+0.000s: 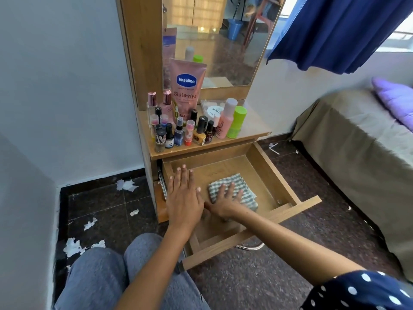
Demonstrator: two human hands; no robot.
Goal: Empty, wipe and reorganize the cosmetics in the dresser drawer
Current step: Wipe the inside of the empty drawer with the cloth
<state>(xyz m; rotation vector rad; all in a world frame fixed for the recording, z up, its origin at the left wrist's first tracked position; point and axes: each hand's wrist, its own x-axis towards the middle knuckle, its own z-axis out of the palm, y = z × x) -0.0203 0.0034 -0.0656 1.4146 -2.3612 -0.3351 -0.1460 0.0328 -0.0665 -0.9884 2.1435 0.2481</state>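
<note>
Right hand [225,199], fingers spread flat, presses checked cloth [234,190] onto floor of emptied drawer [271,170]; unwiped wood lies beyond fingertips. Left hand [183,195], fingers straight, hovers alongside. Cosmetics [192,128] wait on dresser top.

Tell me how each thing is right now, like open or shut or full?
drawer: pulled open, emptied
checked cloth: folded, flat on the drawer floor
right hand: fingers spread, pressing the cloth
left hand: flat, over the drawer's left side
Vaseline tube: standing on the dresser top
nail polish bottles: capped, upright
</note>
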